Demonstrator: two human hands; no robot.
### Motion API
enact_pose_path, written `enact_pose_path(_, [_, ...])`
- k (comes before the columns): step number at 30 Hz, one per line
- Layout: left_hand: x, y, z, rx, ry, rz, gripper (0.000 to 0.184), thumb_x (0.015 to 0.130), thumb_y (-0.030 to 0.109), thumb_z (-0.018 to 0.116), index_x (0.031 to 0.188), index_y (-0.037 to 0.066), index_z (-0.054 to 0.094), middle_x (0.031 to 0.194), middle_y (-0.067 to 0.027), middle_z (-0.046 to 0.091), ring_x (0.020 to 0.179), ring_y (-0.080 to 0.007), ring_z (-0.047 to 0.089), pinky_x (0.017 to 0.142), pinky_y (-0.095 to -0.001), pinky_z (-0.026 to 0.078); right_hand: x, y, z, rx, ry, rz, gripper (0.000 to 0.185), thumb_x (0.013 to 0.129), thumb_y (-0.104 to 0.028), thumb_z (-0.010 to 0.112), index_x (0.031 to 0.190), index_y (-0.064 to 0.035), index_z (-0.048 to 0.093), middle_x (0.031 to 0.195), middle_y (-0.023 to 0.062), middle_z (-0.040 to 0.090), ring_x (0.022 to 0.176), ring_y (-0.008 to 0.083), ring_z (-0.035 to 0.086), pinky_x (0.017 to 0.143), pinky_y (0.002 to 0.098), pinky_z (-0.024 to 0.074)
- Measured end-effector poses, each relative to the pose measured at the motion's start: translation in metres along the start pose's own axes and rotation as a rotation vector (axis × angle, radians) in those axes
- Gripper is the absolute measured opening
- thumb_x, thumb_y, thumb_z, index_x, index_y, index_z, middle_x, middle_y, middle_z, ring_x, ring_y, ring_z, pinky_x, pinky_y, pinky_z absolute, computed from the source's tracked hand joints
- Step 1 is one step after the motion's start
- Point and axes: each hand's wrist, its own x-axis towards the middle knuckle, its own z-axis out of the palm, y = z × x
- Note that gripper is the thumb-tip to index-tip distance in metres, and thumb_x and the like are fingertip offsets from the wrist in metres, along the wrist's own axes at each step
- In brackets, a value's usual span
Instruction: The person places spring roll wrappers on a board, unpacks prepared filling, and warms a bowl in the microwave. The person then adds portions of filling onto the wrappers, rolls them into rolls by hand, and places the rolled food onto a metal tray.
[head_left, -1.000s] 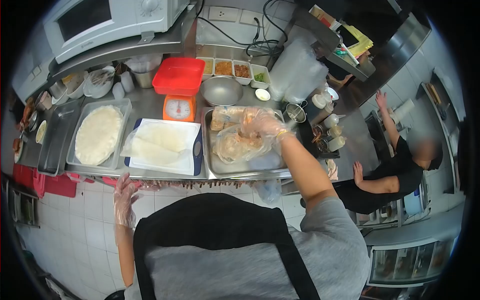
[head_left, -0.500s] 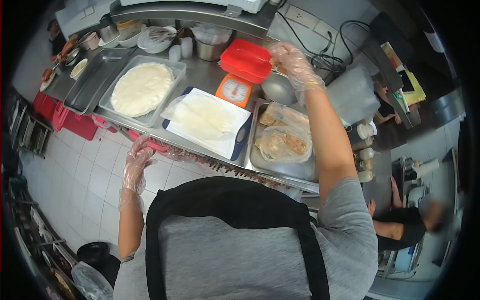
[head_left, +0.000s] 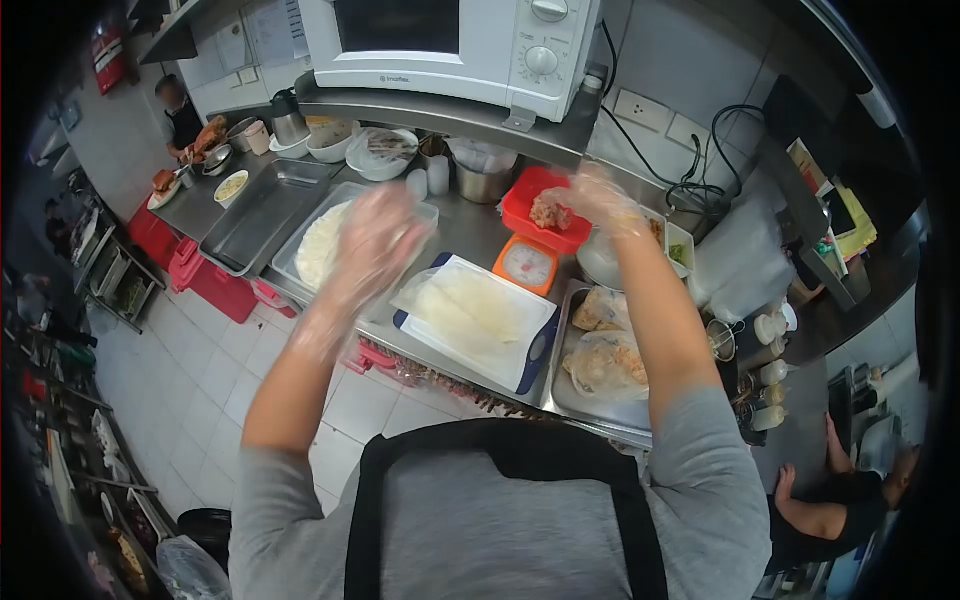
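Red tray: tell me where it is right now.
In the head view, the red tray sits slightly right of centre in the upper half, on the orange scale, with the right hand at its right edge.

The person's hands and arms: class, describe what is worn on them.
The left hand and right hand wear clear, wrinkled plastic gloves. Short grey sleeves end on the upper arms; the forearms are bare beyond the gloves. Blur hides finer glove detail.

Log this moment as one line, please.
right hand: at minced mixture, grip unclear | left hand: blurred, over white dough-like round | red tray: on orange kitchen scale, holding mixture
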Motion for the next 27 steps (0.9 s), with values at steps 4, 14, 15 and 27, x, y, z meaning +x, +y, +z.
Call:
enact_pose_path(4, [0.135, 0.034, 0.044, 0.159, 0.008, 0.469, 0.025, 0.084, 0.013, 0.066, 0.108, 0.017, 0.069, 0.126, -0.0085, 0.058, 0.117, -0.0288, 0.055, 0.093, -0.0427, 0.048, -0.056, 0.035, -0.011, 0.133, 0.274, -0.077, 0.049, 0.083, -0.033, 0.072, 0.122, -0.0032, 0.064, 0.122, 0.0194, 0.064, 0.113, 0.0314, 0.061, 0.095, 0.0404, 0.0482])
enact_pose_path(14, [0.211, 0.044, 0.095, 0.726, -0.243, 0.645, 0.027, 0.086, 0.016, 0.061, 0.112, 0.019, 0.069, 0.143, -0.0010, 0.047, 0.133, -0.0213, 0.040, 0.101, -0.0452, 0.039, -0.236, 0.147, 0.010, 0.625, 0.391, 0.204, 0.033, 0.088, -0.012, 0.072, 0.117, 0.0005, 0.062, 0.111, 0.0095, 0.065, 0.096, 0.0167, 0.063, 0.081, 0.0320, 0.0536])
enact_pose_path(15, [0.210, 0.047, 0.096, 0.764, -0.252, 0.624, 0.026, 0.087, 0.018, 0.061, 0.112, 0.019, 0.070, 0.143, 0.0005, 0.047, 0.134, -0.0196, 0.039, 0.101, -0.0449, 0.038, -0.244, 0.150, 0.012, 0.621, 0.424, 0.207, 0.032, 0.088, -0.011, 0.071, 0.116, 0.0011, 0.062, 0.111, 0.0095, 0.065, 0.096, 0.0168, 0.063, 0.082, 0.0318, 0.0533])
enact_pose_path(27, [0.229, 0.042, 0.097, 0.565, -0.432, 0.707, 0.028, 0.080, 0.015, 0.063, 0.106, 0.016, 0.071, 0.121, -0.0035, 0.061, 0.124, -0.0224, 0.050, 0.098, -0.0419, 0.041, -0.255, 0.172, 0.013, 0.619, 0.426, 0.284, 0.025, 0.089, -0.004, 0.067, 0.113, 0.0033, 0.063, 0.108, 0.0076, 0.066, 0.099, 0.0152, 0.062, 0.091, 0.0305, 0.0498])
